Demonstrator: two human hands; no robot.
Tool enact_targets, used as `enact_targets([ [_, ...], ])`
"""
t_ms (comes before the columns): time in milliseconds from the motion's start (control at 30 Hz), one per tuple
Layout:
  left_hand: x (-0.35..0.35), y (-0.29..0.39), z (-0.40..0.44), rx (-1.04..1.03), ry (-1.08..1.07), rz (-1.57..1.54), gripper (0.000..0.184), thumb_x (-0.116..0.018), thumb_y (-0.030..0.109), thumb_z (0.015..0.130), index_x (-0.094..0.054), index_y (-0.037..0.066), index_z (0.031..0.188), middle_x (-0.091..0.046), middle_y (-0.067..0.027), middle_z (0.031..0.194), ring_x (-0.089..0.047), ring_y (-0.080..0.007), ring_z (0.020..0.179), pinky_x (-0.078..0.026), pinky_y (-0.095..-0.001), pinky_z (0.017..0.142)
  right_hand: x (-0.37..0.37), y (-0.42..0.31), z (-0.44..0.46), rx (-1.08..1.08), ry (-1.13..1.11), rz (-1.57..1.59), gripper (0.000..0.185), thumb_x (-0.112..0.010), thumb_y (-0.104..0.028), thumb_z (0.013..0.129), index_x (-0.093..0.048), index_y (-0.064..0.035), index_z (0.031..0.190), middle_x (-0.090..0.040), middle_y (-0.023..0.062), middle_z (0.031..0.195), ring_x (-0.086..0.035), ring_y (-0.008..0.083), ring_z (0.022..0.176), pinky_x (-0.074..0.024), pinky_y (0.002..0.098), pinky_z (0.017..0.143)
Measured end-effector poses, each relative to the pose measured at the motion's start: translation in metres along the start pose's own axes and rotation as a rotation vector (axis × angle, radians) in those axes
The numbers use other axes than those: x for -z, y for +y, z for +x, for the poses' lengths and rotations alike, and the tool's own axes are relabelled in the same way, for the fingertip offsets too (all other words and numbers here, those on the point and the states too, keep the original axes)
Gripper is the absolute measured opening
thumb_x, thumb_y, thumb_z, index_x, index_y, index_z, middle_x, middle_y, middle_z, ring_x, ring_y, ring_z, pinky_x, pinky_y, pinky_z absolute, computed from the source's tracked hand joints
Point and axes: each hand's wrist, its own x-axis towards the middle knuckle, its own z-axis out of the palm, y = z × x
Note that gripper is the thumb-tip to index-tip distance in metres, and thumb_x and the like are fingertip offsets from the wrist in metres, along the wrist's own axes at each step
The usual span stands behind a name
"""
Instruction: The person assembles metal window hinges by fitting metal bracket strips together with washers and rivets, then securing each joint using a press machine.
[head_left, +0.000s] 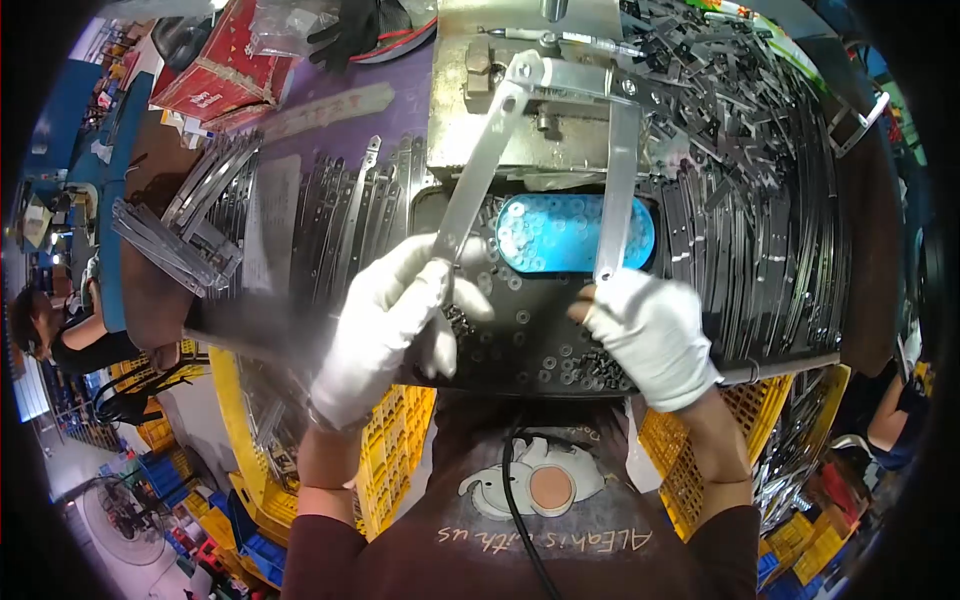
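A jointed metal linkage (575, 78) of flat bars lies across the front of a metal block fixture (465, 130), one bar hanging down at each side. My left hand (385, 320), in a white glove, is closed on the lower end of the left bar (480, 175). My right hand (655, 335), gloved with bare fingertips showing, is closed at the lower end of the right bar (618, 190). Between the bars sits a blue oval tray (508, 262) of washers. Loose washers (565, 365) and small dark rivets (603, 372) lie on the dark surface near my hands.
Metal strips (360, 215) stand in rows at left, with long bars (745, 270) and piled dark pieces (720, 110) at right. A red box (215, 75) is back left. Yellow crates (395, 460) stand below the table edge. Other people are at both sides.
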Motion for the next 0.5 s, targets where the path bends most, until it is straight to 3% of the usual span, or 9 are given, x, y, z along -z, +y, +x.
enact_targets([
  [167, -0.007, -0.037, -0.012, 0.072, -0.035, -0.03, 0.033, -0.054, 0.03, 0.092, -0.058, -0.001, 0.105, -0.054, 0.0003, 0.06, -0.043, -0.0039, 0.039, -0.03, -0.0166, 0.036, -0.024, 0.011, -0.014, -0.258, -0.162, 0.241, 0.014, -0.064, -0.004, 0.076, -0.059, 0.0075, 0.084, -0.061, 0.0115, 0.076, -0.064, 0.0195, 0.072, -0.0514, 0.0261, 0.06],
  [200, -0.011, -0.042, -0.014, 0.09, -0.055, -0.04, 0.033, -0.053, 0.029, 0.093, -0.058, -0.001, 0.105, -0.053, 0.0001, 0.058, -0.043, -0.0045, 0.039, -0.03, -0.0171, 0.036, -0.031, 0.004, -0.015, -0.232, 0.037, 0.538, 0.014, -0.066, -0.002, 0.074, -0.061, 0.0068, 0.084, -0.061, 0.0089, 0.075, -0.062, 0.0167, 0.07, -0.0492, 0.0248, 0.059],
  [267, -0.02, -0.048, -0.018, 0.083, -0.085, -0.016, 0.033, -0.053, 0.026, 0.093, -0.057, 0.0, 0.113, -0.053, -0.001, 0.057, -0.043, -0.0057, 0.039, -0.033, -0.0178, 0.036, -0.017, -0.012, -0.006, -0.106, -0.033, 0.612, 0.009, -0.063, -0.001, 0.075, -0.065, -0.0032, 0.084, -0.062, 0.0071, 0.07, -0.062, 0.0141, 0.069, -0.0489, 0.0247, 0.063],
  [300, -0.022, -0.046, -0.02, 0.102, -0.123, -0.007, 0.033, -0.05, 0.023, 0.094, -0.052, 0.003, 0.121, -0.053, -0.0006, 0.061, -0.044, -0.0043, 0.042, -0.035, -0.0169, 0.038, -0.017, -0.013, -0.005, -0.187, -0.09, 0.729, 0.012, -0.063, -0.004, 0.079, -0.066, -0.0008, 0.09, -0.064, 0.0072, 0.075, -0.062, 0.0117, 0.072, -0.0487, 0.0233, 0.067],
  [333, -0.026, -0.043, -0.023, 0.12, -0.159, 0.003, 0.036, -0.048, 0.019, 0.095, -0.048, 0.006, 0.129, -0.053, -0.0002, 0.066, -0.044, -0.0028, 0.045, -0.037, -0.016, 0.04, -0.014, -0.021, -0.002, -0.349, -0.125, 1.044, 0.012, -0.065, -0.004, 0.079, -0.066, 0.0003, 0.09, -0.066, 0.0062, 0.081, -0.062, 0.01, 0.076, -0.0493, 0.0232, 0.069],
  [367, -0.03, -0.046, -0.024, 0.101, -0.119, -0.075, 0.042, -0.054, 0.021, 0.092, -0.046, 0.001, 0.128, -0.056, -0.0038, 0.061, -0.044, -0.006, 0.039, -0.035, -0.0181, 0.037, -0.015, -0.023, -0.001, -0.348, -0.111, 1.131, 0.012, -0.065, -0.003, 0.079, -0.066, 0.0001, 0.091, -0.066, 0.0062, 0.083, -0.061, 0.0097, 0.077, -0.0494, 0.0231, 0.07],
  [500, -0.034, -0.044, -0.025, 0.07, -0.122, -0.082, 0.044, -0.053, 0.021, 0.092, -0.043, 0.002, 0.131, -0.057, -0.0051, 0.063, -0.045, -0.0058, 0.041, -0.036, -0.0177, 0.038, -0.025, -0.027, 0.001, -0.258, 0.02, 1.314, 0.012, -0.065, 0.005, 0.077, -0.059, -0.0021, 0.085, -0.063, 0.004, 0.083, -0.06, 0.009, 0.078, -0.0501, 0.0227, 0.07],
])
